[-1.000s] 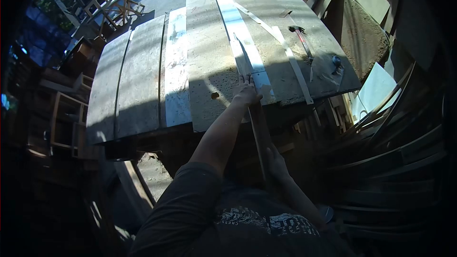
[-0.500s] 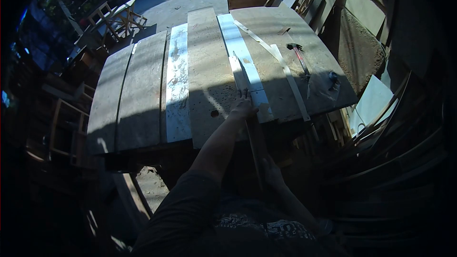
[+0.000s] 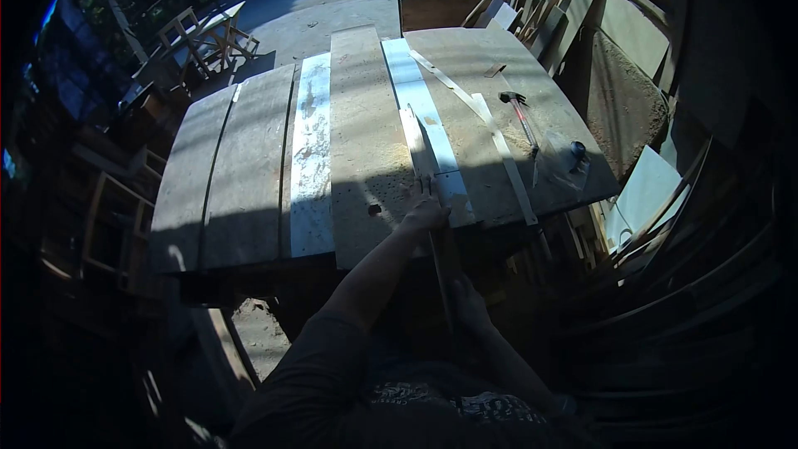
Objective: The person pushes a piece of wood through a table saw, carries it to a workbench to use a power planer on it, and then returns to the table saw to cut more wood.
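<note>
Nearest you, your dark shirt with pale lettering fades into deep shadow, and the picture's edges are black. Your right hand is dim, bent against the right side of a long, narrow wooden board near its close end; some fingers are hidden, so you cannot tell how firmly it grips. That end of the board is lost in darkness.

Farther forward, your left arm reaches out and your left hand lies palm down on the board, open, fingers extended and slightly parted, pressing rather than grasping. Beyond the fingertips, the board runs over the worktable, its far part pale in sunlight; a thin dark shape beside its tip is hard to make out.

The worktable is flat, worn wooden panels, dusted with sawdust, with a blotchy whitish strip at left and a smooth pale-blue strip beside the board. To the right lie thin light slats, a claw hammer with a red-and-dark handle, and a small dark round item on crumpled clear plastic. Farther off, timber offcuts lean at right, and a wooden trestle stands at left.
</note>
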